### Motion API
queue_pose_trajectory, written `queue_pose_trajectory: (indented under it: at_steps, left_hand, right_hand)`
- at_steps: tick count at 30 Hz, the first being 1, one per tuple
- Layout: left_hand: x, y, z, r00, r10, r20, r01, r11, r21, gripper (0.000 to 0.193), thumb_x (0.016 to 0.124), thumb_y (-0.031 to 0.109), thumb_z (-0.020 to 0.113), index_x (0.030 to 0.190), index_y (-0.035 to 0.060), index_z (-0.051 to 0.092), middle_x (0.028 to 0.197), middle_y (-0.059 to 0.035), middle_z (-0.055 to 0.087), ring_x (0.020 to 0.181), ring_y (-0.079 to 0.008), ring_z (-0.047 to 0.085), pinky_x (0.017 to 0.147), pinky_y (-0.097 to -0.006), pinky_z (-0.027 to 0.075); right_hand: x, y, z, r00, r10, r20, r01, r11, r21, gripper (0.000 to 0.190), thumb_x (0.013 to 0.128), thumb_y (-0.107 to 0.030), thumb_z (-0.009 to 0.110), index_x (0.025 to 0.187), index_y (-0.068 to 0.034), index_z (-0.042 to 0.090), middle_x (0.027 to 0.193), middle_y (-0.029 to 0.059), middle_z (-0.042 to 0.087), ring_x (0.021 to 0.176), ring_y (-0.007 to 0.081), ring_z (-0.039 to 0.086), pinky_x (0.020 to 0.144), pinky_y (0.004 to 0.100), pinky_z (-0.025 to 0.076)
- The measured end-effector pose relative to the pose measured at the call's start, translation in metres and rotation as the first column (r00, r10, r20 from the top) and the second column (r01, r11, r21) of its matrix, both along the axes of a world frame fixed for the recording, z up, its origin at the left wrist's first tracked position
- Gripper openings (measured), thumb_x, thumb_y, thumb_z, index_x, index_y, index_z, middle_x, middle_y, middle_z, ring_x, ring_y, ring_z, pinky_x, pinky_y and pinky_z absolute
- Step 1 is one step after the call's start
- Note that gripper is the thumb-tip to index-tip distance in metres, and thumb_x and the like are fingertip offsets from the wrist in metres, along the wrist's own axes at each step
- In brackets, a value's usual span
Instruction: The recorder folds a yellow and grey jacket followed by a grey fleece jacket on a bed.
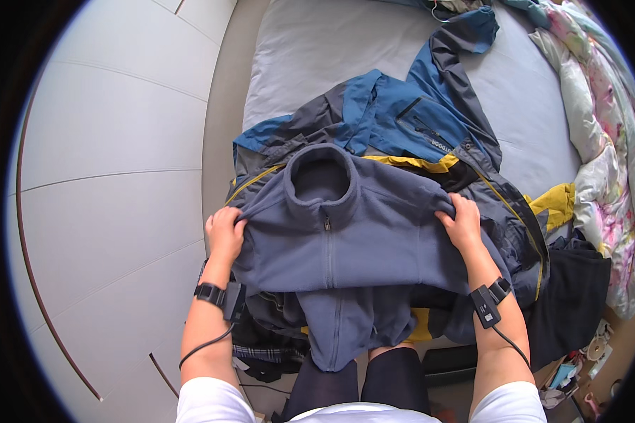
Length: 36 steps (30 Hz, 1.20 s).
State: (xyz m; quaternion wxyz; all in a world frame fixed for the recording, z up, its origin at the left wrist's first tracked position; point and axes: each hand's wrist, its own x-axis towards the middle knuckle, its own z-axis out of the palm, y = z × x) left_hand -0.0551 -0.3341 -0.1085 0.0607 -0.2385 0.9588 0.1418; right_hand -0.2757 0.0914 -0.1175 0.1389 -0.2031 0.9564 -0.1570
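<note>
A grey-blue fleece jacket (373, 248) is spread before me, its stand-up collar (323, 198) facing away and its front zip (328, 259) almost closed to the top. My left hand (226, 232) grips the fleece at its left shoulder. At the opposite shoulder, my right hand (460, 219) pinches the cloth between thumb and fingers. The fleece's lower front folds under and hangs towards my legs. Beneath and beyond it lies a blue and dark grey outdoor jacket (428, 121) with yellow-edged zips, partly covered by the fleece.
The garments rest on a bed with a pale grey sheet (317, 47). White cabinet panels (111, 132) rise along the left. A floral quilt (595, 121) is bunched at the right. Black cloth (569, 296) lies at the near right, beside a box of small items (563, 375).
</note>
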Motion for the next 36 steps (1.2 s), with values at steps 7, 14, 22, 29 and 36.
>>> queue_pose_trajectory:
  at_steps: [7, 14, 22, 29, 36]
  left_hand:
    - [0.000, -0.018, 0.123, 0.702, 0.262, -0.662, -0.192, 0.965, 0.178, 0.014, 0.090, 0.004, 0.043, 0.100, -0.0005, 0.052, 0.084, -0.0054, 0.055, 0.085, -0.0117, 0.051, 0.079, -0.0239, 0.041]
    - [-0.167, -0.047, 0.141, 0.827, 0.004, -0.562, -0.203, 0.934, -0.294, 0.021, 0.083, 0.015, 0.055, 0.101, 0.0038, 0.052, 0.096, -0.0118, 0.055, 0.087, -0.0265, 0.054, 0.079, -0.0357, 0.044]
    - [-0.113, 0.142, 0.053, 0.907, -0.333, -0.257, 0.341, 0.940, -0.014, 0.048, 0.063, 0.018, 0.069, 0.106, 0.0053, 0.050, 0.113, -0.0157, 0.047, 0.114, -0.0366, 0.039, 0.095, -0.0479, 0.029]
    - [0.076, 0.242, 0.039, 0.787, -0.607, 0.108, 0.540, 0.763, 0.356, 0.072, 0.061, 0.043, 0.071, 0.121, 0.0134, 0.045, 0.130, -0.0156, 0.029, 0.124, -0.0391, 0.022, 0.097, -0.0569, 0.016]
    - [0.120, 0.212, 0.034, 0.922, -0.013, 0.386, -0.018, 0.997, 0.076, 0.104, 0.053, 0.032, 0.077, 0.134, 0.0046, 0.018, 0.135, -0.0218, 0.022, 0.128, -0.0381, 0.017, 0.102, -0.0521, 0.014]
  right_hand:
    - [-0.017, 0.027, 0.134, 0.954, -0.085, 0.288, 0.270, 0.663, -0.698, 0.015, 0.086, -0.005, 0.051, 0.092, 0.006, 0.057, 0.074, 0.0032, 0.055, 0.072, 0.0069, 0.048, 0.067, 0.0196, 0.038]
    - [-0.120, -0.001, 0.142, 0.867, -0.222, -0.445, -0.071, 0.831, -0.552, 0.019, 0.084, -0.017, 0.059, 0.091, 0.001, 0.059, 0.071, 0.0107, 0.055, 0.065, 0.0206, 0.051, 0.066, 0.0271, 0.041]
    - [0.038, 0.094, 0.050, 0.804, -0.347, 0.483, 0.562, 0.711, -0.423, 0.014, 0.086, -0.013, 0.054, 0.083, 0.001, 0.057, 0.078, 0.0059, 0.058, 0.070, 0.0133, 0.055, 0.065, 0.0248, 0.044]
    - [0.128, 0.090, 0.011, 0.063, 0.080, 0.995, 0.995, 0.067, -0.069, 0.065, 0.088, -0.037, 0.049, 0.136, -0.006, 0.017, 0.111, 0.0179, 0.053, 0.094, 0.0218, 0.058, 0.077, 0.0328, 0.048]
    - [-0.004, 0.116, 0.046, 0.842, -0.529, -0.107, 0.409, 0.755, -0.513, 0.078, 0.079, -0.034, 0.062, 0.138, -0.005, 0.019, 0.142, 0.0201, 0.014, 0.132, 0.0303, 0.015, 0.106, 0.0390, 0.012]
